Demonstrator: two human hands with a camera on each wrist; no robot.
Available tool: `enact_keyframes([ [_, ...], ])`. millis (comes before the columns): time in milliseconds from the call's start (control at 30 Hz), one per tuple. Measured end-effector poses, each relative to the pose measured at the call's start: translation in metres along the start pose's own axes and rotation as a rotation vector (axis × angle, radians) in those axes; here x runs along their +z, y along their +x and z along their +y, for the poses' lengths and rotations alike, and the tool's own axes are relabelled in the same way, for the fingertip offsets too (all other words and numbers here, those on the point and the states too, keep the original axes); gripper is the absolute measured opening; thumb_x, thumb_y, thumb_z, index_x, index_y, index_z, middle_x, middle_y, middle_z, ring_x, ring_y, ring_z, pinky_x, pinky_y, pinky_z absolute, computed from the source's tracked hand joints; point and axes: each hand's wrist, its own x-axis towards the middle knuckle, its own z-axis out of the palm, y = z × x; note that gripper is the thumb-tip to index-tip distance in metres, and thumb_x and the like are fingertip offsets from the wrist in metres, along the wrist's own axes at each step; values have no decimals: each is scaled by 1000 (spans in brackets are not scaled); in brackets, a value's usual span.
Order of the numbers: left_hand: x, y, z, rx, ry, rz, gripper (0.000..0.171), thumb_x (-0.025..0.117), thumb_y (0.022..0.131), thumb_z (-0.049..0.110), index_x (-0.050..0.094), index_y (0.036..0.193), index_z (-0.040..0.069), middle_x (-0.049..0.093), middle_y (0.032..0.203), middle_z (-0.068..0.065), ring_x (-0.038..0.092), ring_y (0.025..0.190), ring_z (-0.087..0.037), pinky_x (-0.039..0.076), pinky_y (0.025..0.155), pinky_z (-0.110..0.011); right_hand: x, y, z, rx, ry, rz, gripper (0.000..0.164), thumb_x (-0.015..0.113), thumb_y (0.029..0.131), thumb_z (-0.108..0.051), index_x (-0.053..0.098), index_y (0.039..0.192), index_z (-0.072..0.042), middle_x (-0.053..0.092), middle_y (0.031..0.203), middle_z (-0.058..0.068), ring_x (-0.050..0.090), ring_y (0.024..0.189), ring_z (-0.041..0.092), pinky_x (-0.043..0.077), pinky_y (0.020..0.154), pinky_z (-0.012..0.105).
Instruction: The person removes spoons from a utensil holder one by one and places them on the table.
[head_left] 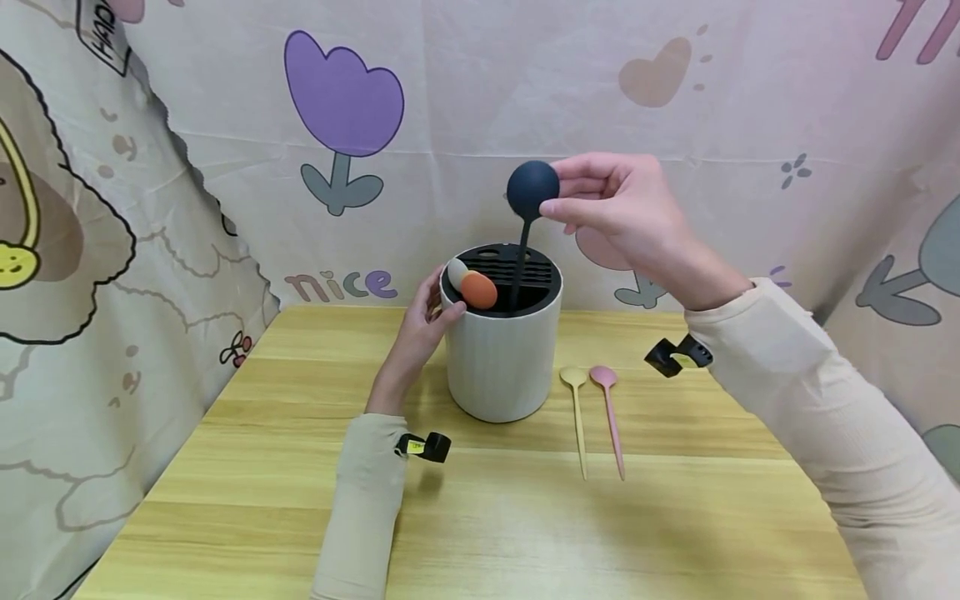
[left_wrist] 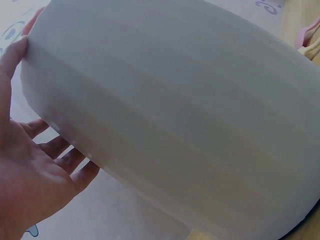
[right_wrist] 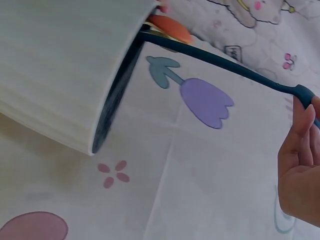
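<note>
A white ribbed utensil holder [head_left: 502, 367] with a black slotted top stands upright on the table. My left hand [head_left: 427, 321] grips its left side near the rim, thumb toward the front. In the left wrist view, the fingers [left_wrist: 70, 150] of that hand lie along the white wall. Above the holder, my right hand [head_left: 618, 204] pinches the round head of a dark blue spoon [head_left: 533, 190], head up. The spoon's handle [right_wrist: 215, 59] runs down into the holder's front opening, its lower end hidden. An orange spoon [head_left: 478, 289] and a pale grey spoon [head_left: 457, 273] lean at the left rim.
To the right of the holder, a yellow spoon [head_left: 576, 408] and a pink spoon [head_left: 610, 408] lie side by side on the wooden table [head_left: 480, 533]. A printed cloth [head_left: 480, 83] hangs behind the table and along both sides.
</note>
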Motion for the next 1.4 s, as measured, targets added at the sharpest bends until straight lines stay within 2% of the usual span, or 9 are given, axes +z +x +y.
enact_keyframes([
  [200, 1, 0, 0, 1, -2, -1, 72, 58, 91, 29, 25, 153, 15, 29, 153, -6, 28, 138, -23, 20, 114, -45, -8, -5, -6, -16, 19, 31, 24, 75, 77, 5, 75, 101, 0, 73, 86, 10, 65, 72, 17, 50, 61, 24],
  [467, 1, 1, 0, 1, -4, 0, 72, 57, 91, 28, 25, 153, 14, 30, 153, -7, 29, 138, -24, 20, 114, -45, -16, -7, -10, -68, 152, 39, 27, 71, 76, 14, 73, 102, 4, 72, 88, 14, 64, 69, 18, 48, 56, 23],
  [600, 0, 0, 1, -3, 0, 0, 72, 58, 91, 30, 25, 153, 15, 30, 153, -7, 29, 138, -24, 20, 114, -45, -23, -10, -8, -59, 187, 44, 30, 70, 76, 16, 72, 104, 4, 72, 85, 15, 61, 65, 18, 48, 57, 22],
  [833, -1, 2, 0, 3, -6, 2, 73, 59, 90, 27, 25, 153, 13, 31, 152, -8, 29, 138, -24, 20, 114, -45, -34, -21, 12, 48, 97, 10, 45, 69, 80, 11, 68, 122, -7, 71, 86, 10, 62, 71, 16, 53, 67, 22],
  [967, 0, 2, -1, 3, -4, 2, 72, 59, 91, 27, 25, 153, 14, 31, 152, -7, 29, 137, -23, 20, 114, -44, -37, -27, 30, 85, 72, -11, 46, 69, 81, 10, 69, 121, -11, 71, 86, 8, 61, 69, 14, 53, 62, 22],
  [1133, 0, 1, -2, 0, -5, 2, 72, 58, 91, 28, 25, 153, 14, 30, 153, -6, 29, 138, -23, 21, 114, -43, -39, -32, 48, 103, 10, -11, 44, 69, 80, 10, 70, 119, -10, 71, 84, 4, 63, 72, 12, 49, 57, 22],
  [1300, 1, 0, -2, 5, -8, 0, 72, 58, 91, 27, 24, 153, 13, 30, 153, -7, 29, 138, -23, 21, 114, -43, -41, -36, 59, 156, -118, 9, 50, 74, 79, 5, 66, 126, -9, 71, 82, 1, 61, 68, 11, 44, 53, 22],
  [1400, 1, 1, -1, 8, -11, -1, 72, 58, 91, 26, 25, 153, 13, 30, 153, -8, 29, 138, -24, 20, 114, -43, -42, -38, 63, 186, -110, 25, 51, 75, 78, 4, 66, 126, -9, 71, 85, 1, 60, 70, 11, 42, 51, 23],
])
